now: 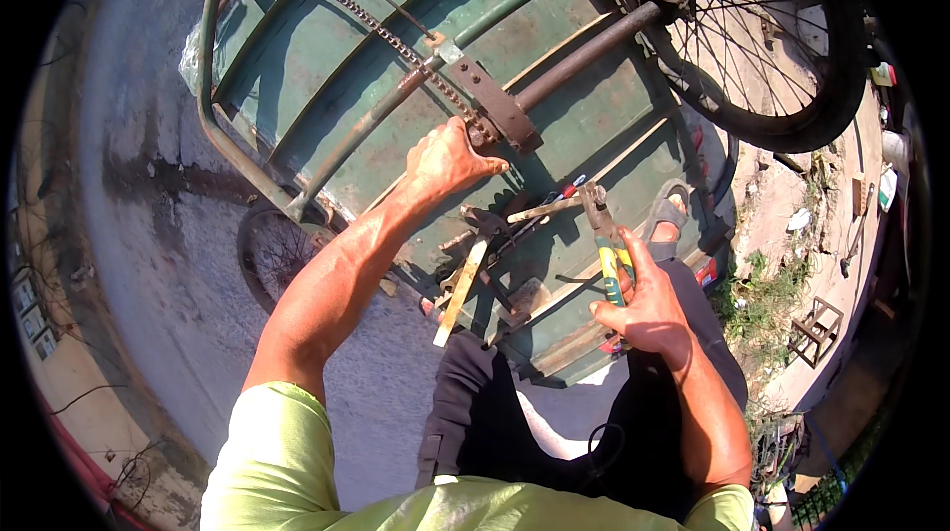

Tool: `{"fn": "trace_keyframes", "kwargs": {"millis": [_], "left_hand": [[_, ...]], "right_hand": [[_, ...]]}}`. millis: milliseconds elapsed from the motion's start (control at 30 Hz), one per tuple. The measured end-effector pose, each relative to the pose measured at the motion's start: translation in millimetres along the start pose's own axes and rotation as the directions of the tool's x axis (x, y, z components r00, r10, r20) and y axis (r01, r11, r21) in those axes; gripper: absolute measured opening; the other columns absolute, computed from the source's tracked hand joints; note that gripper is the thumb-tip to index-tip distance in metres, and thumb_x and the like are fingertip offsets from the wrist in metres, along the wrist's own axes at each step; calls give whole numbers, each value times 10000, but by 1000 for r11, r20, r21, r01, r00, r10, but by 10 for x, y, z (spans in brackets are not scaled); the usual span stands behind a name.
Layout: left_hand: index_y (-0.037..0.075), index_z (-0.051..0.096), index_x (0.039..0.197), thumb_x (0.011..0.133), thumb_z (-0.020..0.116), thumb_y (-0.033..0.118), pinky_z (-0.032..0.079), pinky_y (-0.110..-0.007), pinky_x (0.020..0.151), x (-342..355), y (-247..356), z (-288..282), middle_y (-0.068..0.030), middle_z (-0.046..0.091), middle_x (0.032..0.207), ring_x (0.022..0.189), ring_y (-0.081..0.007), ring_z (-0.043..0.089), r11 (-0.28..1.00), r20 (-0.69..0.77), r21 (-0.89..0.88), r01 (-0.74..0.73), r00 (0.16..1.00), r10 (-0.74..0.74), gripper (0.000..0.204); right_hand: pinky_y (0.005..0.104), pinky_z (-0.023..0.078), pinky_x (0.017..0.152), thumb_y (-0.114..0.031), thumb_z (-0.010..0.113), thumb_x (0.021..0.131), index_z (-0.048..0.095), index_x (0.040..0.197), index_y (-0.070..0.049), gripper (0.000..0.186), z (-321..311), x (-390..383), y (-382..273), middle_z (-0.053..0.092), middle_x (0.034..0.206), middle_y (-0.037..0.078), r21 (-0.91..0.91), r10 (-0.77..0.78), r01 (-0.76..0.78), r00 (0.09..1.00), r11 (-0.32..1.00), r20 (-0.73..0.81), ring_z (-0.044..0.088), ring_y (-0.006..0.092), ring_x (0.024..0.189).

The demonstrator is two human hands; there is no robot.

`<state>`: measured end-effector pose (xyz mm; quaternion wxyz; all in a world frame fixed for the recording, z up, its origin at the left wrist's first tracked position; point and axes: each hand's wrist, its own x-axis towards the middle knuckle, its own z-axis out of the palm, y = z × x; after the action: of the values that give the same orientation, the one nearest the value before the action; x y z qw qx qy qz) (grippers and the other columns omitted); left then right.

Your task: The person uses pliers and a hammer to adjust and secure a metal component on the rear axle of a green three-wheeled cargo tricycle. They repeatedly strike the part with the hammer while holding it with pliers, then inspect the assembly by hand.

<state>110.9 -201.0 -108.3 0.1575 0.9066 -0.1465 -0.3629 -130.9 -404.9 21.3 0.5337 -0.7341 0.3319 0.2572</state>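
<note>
Chain (346, 2), dark and rust-toned, strung taut-looking on a diagonal: from the upper left edge down and rightward to a small toothed part beside a rusty bracket (491, 103). Its lower end lies straight ahead of the person, over a green ribbed panel (554, 26).

Left hand (445, 167) is nearer, right at that lower end, fingers curled round it, thumb sticking out to the right. Whether the fingertips pinch the links or the toothed part cannot be told; the hand hides the contact.

Right hand (645, 305) is wrapped round the yellow-and-green handles of a pair of pliers (600, 219). Tool points away from the body, leaning slightly left, steeper than the chain's line. Whether its jaws are parted is too small to tell.

Key relation, as judged: the chain's end sits ahead and to the left of the pliers' head, with clear space between, so any reach with the tool would run forward and leftward, toward the left hand's thumb. Wooden-handled tool (463, 289) lies nearer the body, between the two forearms.
</note>
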Motion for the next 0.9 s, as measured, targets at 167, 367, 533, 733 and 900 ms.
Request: {"fn": "trace_keyframes", "kwargs": {"millis": [167,367,533,733,900], "left_hand": [[-38,659,1143,727,882,441,580,-486,899,-28,75,78,-259,737,1093,1054,-416,722,997,-65,73,36,997,-31,673],[-40,686,1088,711,822,327,581,-482,880,84,3,89,-273,752,994,986,-420,737,998,-57,59,-6,998,9,544],[-48,694,1098,704,804,315,590,-449,849,150,-77,126,-258,753,952,930,-379,751,999,-39,36,-39,998,41,547],[-18,662,1214,760,823,329,575,-355,717,567,-448,-46,-76,682,842,779,-172,673,921,470,-383,-71,844,260,594],[10,658,1160,787,815,369,563,-355,727,643,-462,-106,-87,688,800,729,-201,689,883,644,-465,60,707,292,541]], "right_hand": [[317,509,755,-125,806,709,363,1582,-47,982,16,-2,97,547,1012,88,47,-5,3,999,999,32,569,154,876],[290,543,848,-71,813,741,291,1617,-14,1021,-19,-3,85,605,1292,142,13,11,-12,997,1000,72,609,156,1047],[292,551,787,-64,798,739,298,1616,-27,1010,-47,-7,-26,611,1261,140,-8,82,-81,992,997,91,613,145,986],[322,504,728,-180,810,691,388,1566,-36,982,21,17,59,507,868,60,-18,-43,44,999,999,12,550,172,779],[320,507,722,-174,809,691,385,1570,-47,984,0,20,26,515,879,64,-37,-35,36,999,999,22,552,172,783]]}}
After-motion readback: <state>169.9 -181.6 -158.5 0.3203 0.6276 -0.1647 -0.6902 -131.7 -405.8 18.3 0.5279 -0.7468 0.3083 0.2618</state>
